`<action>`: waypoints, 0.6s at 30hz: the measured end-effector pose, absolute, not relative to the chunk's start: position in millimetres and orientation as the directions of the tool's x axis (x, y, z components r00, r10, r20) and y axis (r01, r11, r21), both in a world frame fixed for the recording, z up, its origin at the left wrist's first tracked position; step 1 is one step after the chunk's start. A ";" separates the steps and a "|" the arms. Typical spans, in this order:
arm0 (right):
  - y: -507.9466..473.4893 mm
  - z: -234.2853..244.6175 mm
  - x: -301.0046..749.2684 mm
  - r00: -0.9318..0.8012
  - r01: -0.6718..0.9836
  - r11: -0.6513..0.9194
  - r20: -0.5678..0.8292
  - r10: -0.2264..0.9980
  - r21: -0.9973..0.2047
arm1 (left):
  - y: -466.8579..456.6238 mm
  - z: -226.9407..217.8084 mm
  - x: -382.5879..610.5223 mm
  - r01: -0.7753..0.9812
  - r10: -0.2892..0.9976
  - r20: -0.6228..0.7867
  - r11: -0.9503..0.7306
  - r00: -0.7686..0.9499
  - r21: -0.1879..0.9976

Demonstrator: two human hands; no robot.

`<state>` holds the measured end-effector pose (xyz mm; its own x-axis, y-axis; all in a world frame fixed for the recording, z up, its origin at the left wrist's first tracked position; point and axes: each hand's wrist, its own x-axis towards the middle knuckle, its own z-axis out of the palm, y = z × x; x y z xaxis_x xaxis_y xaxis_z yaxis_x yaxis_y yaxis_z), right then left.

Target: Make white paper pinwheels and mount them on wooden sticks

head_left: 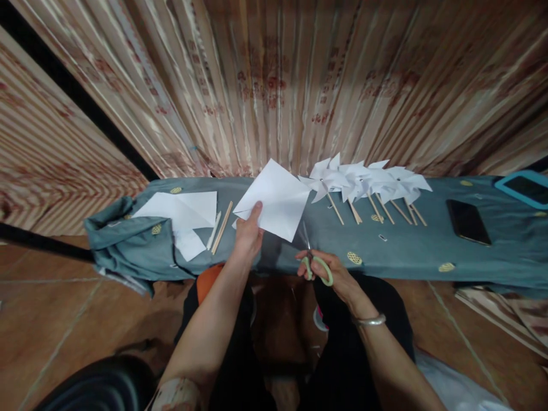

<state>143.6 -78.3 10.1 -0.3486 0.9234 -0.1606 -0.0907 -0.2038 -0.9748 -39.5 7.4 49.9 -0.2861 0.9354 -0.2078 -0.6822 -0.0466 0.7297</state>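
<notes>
My left hand (249, 233) grips a square white sheet of paper (278, 197) by its lower left side, thumb on top. The sheet is turned like a diamond above the cloth, and a short slit seems to show near its left corner. Scissors (315, 267) with pale green handles are in my right hand (336, 277), their blades pointing up toward the sheet's lower corner. The blades look slightly parted and do not clearly touch the paper. Right of the sheet lie several white paper pinwheels (363, 178) on wooden sticks, overlapping in a row.
A narrow surface under a grey-green cloth (299, 257) runs across the view. At left lie white paper pieces (194, 208), a white pen (213, 230) and wooden sticks (222, 228). Farther right are a dark phone (468, 221) and a blue-framed object (524, 188). A patterned curtain (274, 85) hangs behind.
</notes>
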 end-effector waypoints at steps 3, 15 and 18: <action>-80.7 9.6 139.4 -0.420 -0.065 -0.223 -0.176 0.890 -0.973 | 10.6 50.4 -40.8 -0.688 0.935 -0.183 -0.083 -0.305 0.721; -80.5 11.0 131.0 -0.423 -0.072 -0.204 -0.155 0.893 -0.976 | 6.2 50.0 -33.1 -0.658 0.948 -0.166 -0.057 -0.272 0.751; -80.0 10.1 130.4 -0.421 -0.073 -0.207 -0.158 0.893 -0.976 | 6.0 49.0 -31.7 -0.650 0.946 -0.172 -0.050 -0.274 0.758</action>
